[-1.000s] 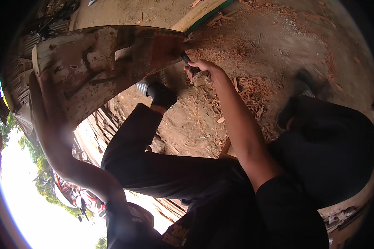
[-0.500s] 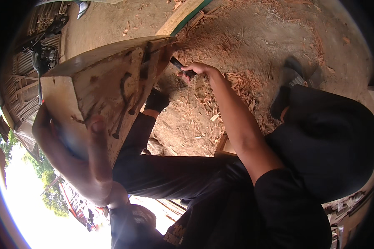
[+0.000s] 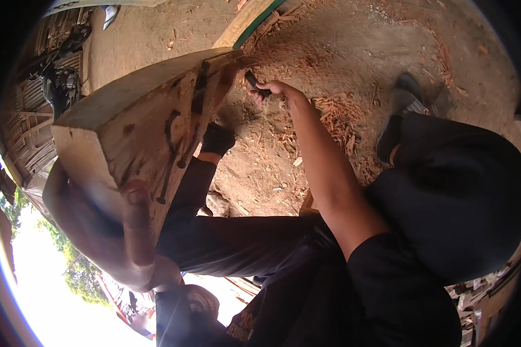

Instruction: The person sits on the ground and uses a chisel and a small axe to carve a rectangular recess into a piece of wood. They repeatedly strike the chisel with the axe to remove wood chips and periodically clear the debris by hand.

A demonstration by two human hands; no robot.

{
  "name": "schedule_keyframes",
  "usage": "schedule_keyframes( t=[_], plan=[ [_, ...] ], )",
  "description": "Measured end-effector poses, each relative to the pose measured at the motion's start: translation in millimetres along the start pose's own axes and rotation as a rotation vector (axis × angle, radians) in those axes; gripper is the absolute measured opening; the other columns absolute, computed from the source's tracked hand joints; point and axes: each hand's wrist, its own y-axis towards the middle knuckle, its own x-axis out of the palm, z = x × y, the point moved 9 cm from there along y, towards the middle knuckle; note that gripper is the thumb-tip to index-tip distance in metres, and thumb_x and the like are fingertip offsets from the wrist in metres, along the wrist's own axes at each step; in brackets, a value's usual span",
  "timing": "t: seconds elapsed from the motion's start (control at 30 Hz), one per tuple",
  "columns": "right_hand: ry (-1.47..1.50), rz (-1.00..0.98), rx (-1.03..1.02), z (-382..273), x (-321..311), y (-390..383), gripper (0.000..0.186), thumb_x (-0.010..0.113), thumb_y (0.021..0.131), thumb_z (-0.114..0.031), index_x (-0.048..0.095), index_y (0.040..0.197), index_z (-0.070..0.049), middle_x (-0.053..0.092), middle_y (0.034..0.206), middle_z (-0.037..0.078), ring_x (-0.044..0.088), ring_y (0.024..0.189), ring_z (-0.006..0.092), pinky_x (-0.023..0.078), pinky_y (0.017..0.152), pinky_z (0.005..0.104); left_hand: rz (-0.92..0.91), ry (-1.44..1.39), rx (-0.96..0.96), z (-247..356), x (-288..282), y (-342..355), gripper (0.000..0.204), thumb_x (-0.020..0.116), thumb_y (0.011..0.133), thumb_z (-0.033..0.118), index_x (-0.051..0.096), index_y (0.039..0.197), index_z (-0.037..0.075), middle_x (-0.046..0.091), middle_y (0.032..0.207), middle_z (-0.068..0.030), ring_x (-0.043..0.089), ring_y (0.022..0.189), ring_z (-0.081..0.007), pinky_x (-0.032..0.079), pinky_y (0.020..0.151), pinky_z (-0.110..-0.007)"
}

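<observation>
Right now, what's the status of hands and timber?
Left hand gripping timber by near end. Right hand closed on dark object near timber's far end. Wood shavings scattered nearby.

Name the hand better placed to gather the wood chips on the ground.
Probably the right hand: it appears nearer the wood chips, though it grips a dark object. The left hand holds the wooden beam.

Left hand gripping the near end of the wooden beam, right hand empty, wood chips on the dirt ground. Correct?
Not quite: the right hand isn't empty. The head view shows it holding a black handle-like object. The left hand does grip the wooden beam, and wood chips lie on the dirt ground.
</observation>
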Motion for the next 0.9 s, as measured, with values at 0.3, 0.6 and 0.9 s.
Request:
schedule_keyframes(
  t=[0.3, 0.6, 0.9],
  plan=[
    [-0.246, -0.333, 0.024, -25, 88, -33, 0.039, 0.036, 0.098, -0.029, 0.050, 0.109, 0.005, 0.055, 0.073, 0.004, 0.057, 0.068, 0.0181, 0.048, 0.068, 0.0338, 0.008, -0.020, 0.421, 15, -2, -6, 0.072, 0.024, 0.087, 0.065, 0.049, 0.125, 0.009, 0.034, 0.123, -0.0343, 0.046, 0.109, -0.0467, 0.042, 0.085, -0.051],
    [-0.623, 0.195, 0.183, -21, 64, -96, 0.029, 0.047, 0.093, -0.025, 0.059, 0.075, -0.006, 0.064, 0.073, 0.008, 0.060, 0.069, 0.0186, 0.039, 0.080, 0.0322, 0.109, -0.165, -0.234, -6, -1, -57, 0.060, 0.057, 0.073, 0.051, 0.057, 0.108, 0.003, 0.051, 0.101, -0.0193, 0.055, 0.092, -0.0346, 0.047, 0.073, -0.043],
    [-0.263, 0.710, -0.186, -107, 15, -196, 0.012, 0.053, 0.089, -0.013, 0.054, 0.084, -0.002, 0.060, 0.082, 0.010, 0.060, 0.085, 0.0190, 0.052, 0.075, 0.0364, 0.041, -0.266, -0.085, 36, 28, -164, 0.030, 0.065, 0.077, 0.032, 0.063, 0.101, 0.014, 0.055, 0.094, -0.0051, 0.057, 0.083, -0.0225, 0.047, 0.062, -0.034]
  ],
)
